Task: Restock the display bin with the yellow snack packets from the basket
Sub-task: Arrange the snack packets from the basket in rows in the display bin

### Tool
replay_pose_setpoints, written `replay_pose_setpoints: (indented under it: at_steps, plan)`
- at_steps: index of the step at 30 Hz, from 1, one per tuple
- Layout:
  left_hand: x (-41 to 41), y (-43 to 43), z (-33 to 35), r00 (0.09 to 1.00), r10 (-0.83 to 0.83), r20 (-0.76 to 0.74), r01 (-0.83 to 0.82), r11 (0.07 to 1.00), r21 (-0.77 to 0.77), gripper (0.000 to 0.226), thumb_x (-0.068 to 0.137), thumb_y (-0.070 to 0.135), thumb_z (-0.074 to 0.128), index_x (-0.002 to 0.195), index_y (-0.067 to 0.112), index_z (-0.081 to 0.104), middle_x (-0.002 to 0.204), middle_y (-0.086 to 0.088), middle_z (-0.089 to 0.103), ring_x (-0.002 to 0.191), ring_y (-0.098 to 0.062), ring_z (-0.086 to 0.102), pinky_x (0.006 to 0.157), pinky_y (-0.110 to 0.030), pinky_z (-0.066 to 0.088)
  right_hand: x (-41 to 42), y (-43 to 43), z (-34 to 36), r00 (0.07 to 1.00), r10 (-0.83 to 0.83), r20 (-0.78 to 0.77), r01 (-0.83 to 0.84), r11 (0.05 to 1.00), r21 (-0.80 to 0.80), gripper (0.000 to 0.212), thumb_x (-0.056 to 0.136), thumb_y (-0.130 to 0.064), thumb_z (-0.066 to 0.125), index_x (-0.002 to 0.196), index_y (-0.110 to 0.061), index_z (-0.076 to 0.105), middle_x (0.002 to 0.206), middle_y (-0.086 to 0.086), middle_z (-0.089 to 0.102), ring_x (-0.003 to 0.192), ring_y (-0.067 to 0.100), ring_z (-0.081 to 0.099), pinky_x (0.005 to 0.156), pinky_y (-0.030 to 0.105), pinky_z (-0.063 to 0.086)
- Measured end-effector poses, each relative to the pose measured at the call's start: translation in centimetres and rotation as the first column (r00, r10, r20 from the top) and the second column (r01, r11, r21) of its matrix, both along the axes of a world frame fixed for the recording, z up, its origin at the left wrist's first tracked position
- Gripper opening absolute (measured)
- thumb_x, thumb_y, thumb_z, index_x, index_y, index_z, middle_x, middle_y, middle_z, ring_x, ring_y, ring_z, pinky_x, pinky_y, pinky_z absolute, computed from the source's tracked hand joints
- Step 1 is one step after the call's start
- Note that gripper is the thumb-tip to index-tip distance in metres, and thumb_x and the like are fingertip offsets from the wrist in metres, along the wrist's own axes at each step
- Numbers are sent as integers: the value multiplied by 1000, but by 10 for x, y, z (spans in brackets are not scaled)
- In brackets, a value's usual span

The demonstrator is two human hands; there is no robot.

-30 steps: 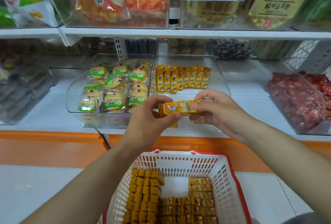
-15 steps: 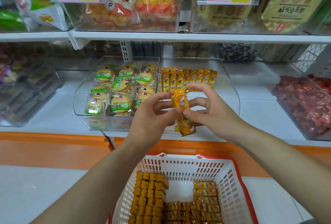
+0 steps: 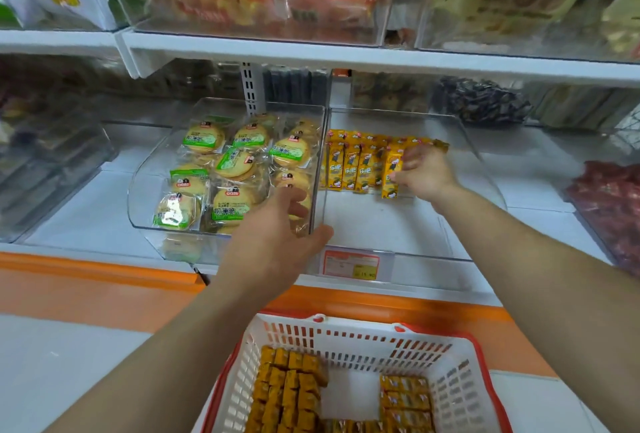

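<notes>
The clear display bin [image 3: 485, 187] holds one back row of yellow snack packets [image 3: 349, 166]. The white basket [image 3: 460, 377] below carries stacked packets [image 3: 287, 391]. The right hand [image 3: 427, 173] pinches an upright packet [image 3: 391, 173] at the row's end. The left hand [image 3: 277, 238] curves loosely over the biscuit bin [image 3: 138, 197] corner, grip unclear.

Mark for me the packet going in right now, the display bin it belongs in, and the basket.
yellow snack packet [image 3: 391, 171]: head view, middle of its front face, pinched by the right hand [image 3: 427, 174].
display bin [image 3: 415, 264]: head view, clear front wall.
basket [image 3: 346, 337]: head view, white back wall.
</notes>
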State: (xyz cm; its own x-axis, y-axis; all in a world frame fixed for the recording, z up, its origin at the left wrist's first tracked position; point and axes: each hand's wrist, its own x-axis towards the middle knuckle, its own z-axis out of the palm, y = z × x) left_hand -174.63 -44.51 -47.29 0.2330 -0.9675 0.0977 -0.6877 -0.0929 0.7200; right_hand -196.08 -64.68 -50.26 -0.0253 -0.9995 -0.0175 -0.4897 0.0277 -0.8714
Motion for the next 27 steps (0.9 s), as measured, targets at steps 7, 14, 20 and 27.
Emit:
replay_pose_setpoints:
  at_steps: [7,14,20,27]
  plan:
    - [-3,-12,-13,1000,-20,6,19,998,67,65,79,50,81,133,33,48,112,12,66,91,-10,67,82,-44,60,15,-39,-32,978,-40,-205,21,995,-96,28,80,-22,83,90,-16,58,75,-5,62,86,24,65,66,29,48]
    - [-7,-17,-16,1000,9,27,-11,996,85,63,81,43,82,128,35,42,114,12,61,91,-13,67,79,-45,61,16,-34,-31,892,77,-445,-109,993,-47,33,73,-15,85,94,-14,59,94,10,73,86,28,67,69,36,52]
    - [-7,-20,-20,998,34,46,-37,996,79,60,80,43,84,123,36,42,110,13,62,91,-15,67,80,-45,61,26,-36,-22,820,31,-571,-143,978,-153,22,77,-14,77,95,-14,64,99,14,72,90,34,67,68,30,43]
    - [-5,-20,-20,999,14,40,-18,997,80,61,80,42,83,126,37,42,111,13,62,92,-14,67,80,-43,62,27,-31,-21,815,52,-576,-122,989,-83,42,81,-15,76,119,-10,59,114,15,68,106,36,64,83,36,50]
